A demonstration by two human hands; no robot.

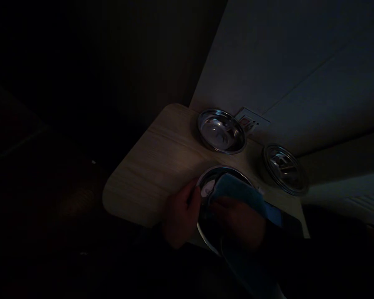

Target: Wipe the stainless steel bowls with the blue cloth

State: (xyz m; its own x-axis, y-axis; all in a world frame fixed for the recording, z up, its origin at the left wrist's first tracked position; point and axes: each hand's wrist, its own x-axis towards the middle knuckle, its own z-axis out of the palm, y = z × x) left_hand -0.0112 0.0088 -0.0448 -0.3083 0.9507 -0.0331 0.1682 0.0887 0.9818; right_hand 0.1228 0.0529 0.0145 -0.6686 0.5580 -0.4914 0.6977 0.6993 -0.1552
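The light is very dim. A shiny metal bowl (216,168) sits near the front of the small wooden table. My left hand (181,216) is closed on the bowl's left rim, its thumb and fingers pinching the edge. Over and inside the bowl lies a blue-green cloth (237,189). My right hand (241,220) is closed on this cloth, pressing it against the inside of the bowl. Darkness hides the bowl's near side and part of the fingers.
Two other spots on the wooden table (156,153) hold metal ware: a wide bowl (220,133) at the back and stacked bowls (283,169) at the right. A dark flat object with a bluish face (273,214) lies by my right wrist. A wall socket (252,121) is behind.
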